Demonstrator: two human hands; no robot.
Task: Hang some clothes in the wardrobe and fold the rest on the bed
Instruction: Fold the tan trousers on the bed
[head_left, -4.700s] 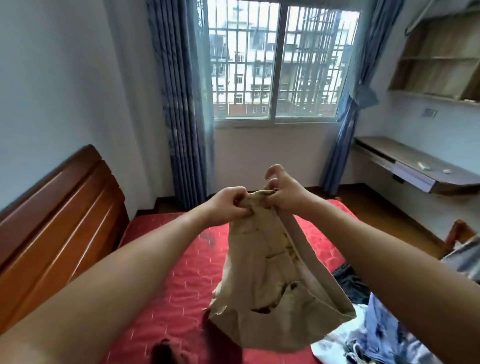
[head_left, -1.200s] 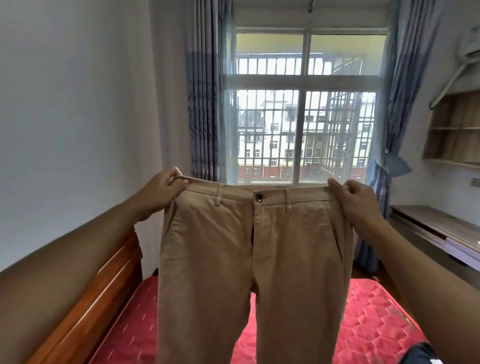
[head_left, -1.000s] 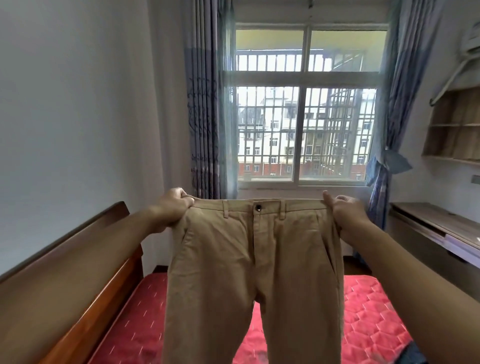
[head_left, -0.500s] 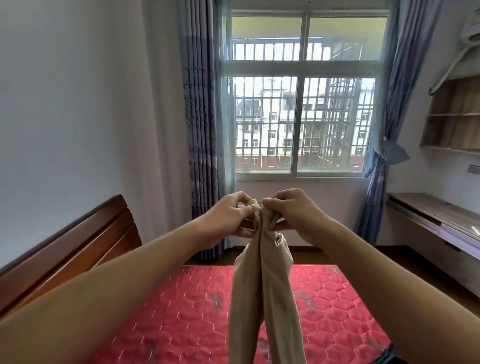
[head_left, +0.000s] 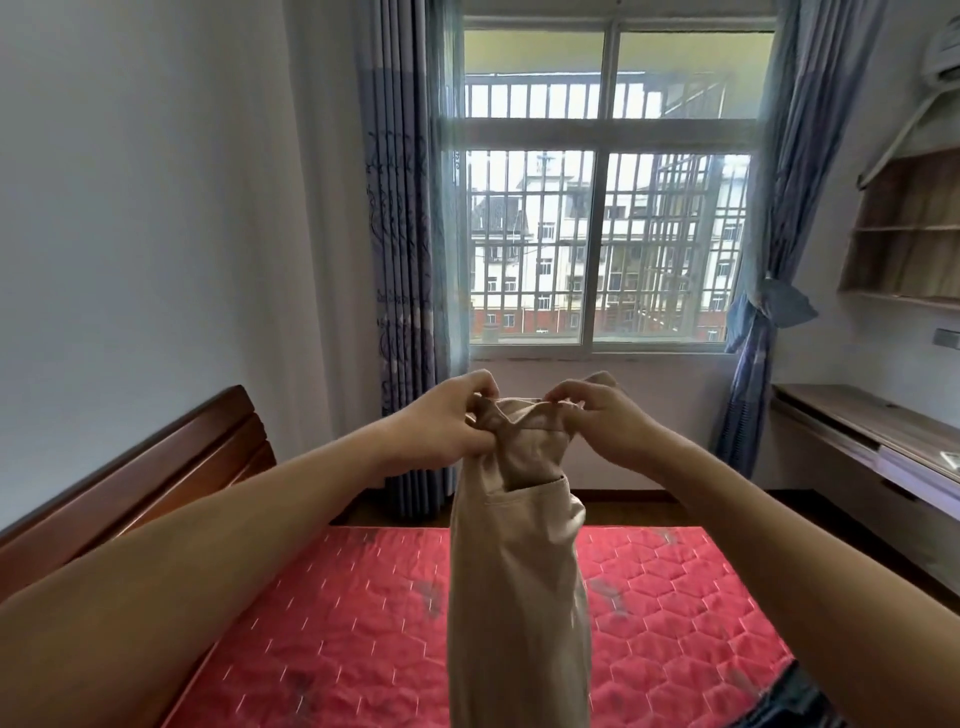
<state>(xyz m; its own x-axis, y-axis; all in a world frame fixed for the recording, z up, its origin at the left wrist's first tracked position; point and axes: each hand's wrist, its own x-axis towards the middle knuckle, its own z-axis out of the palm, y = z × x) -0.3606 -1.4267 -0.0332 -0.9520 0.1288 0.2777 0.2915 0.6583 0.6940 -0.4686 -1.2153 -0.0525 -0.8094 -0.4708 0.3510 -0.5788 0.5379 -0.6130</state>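
I pinch the waistband of the khaki trousers (head_left: 517, 561) with my left hand (head_left: 449, 426) and right hand (head_left: 602, 421), fingers curled on the cloth. They hang folded lengthwise above the red quilted mattress (head_left: 353, 623), facing the barred window (head_left: 608, 208) and blue curtains (head_left: 402, 249).

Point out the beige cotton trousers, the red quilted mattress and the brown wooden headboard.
beige cotton trousers (head_left: 519, 597): head view, hanging leg fabric.
red quilted mattress (head_left: 337, 623): head view, bare quilting left of trousers.
brown wooden headboard (head_left: 156, 483): head view, slatted front.
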